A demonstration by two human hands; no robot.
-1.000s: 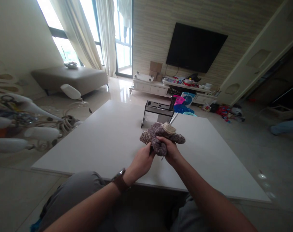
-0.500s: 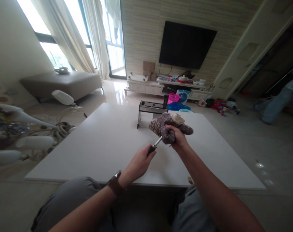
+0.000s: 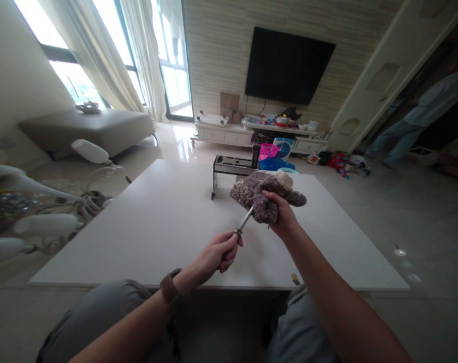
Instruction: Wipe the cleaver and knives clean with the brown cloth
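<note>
My right hand (image 3: pixel 280 216) is closed around a fuzzy purple-grey cloth (image 3: pixel 260 194), held above the white table (image 3: pixel 168 222). My left hand (image 3: pixel 218 252) grips the dark handle of a slim metal utensil (image 3: pixel 244 222). Its shiny shaft runs up and right into the cloth, so its far end is hidden inside the folds. A brown watch sits on my left wrist. Both hands hover over the near middle of the table.
A small black metal rack (image 3: pixel 232 169) stands at the table's far edge. White rods and coiled cable (image 3: pixel 43 212) lie to the left. A grey bench, TV console and floor toys fill the background. Another person (image 3: pixel 421 118) stands at the far right doorway.
My left hand has drawn the utensil back toward me, baring more of its metal shaft out of the cloth. My right hand lifted the cloth slightly. The person at the right walked further into view.
</note>
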